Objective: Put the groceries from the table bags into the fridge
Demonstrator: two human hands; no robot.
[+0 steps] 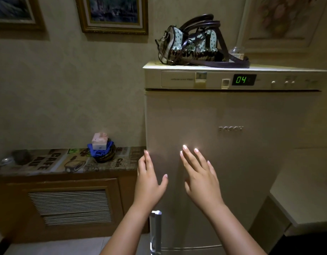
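Head view: both hands, left (149,183) and right (200,178), empty with fingers spread, before the closed fridge door (232,162)

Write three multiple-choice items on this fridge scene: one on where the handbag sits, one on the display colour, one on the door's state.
1. Where is the handbag?
A. on top of the fridge
B. on the side counter
C. on the floor

2. What colour are the digits on the display?
A. red
B. green
C. white

3. How is the fridge door?
A. wide open
B. removed
C. closed

Answers: 1 A, it rests on the fridge's top. 2 B, "04" glows green. 3 C, the door sits flush, with left hand and right hand empty before it.
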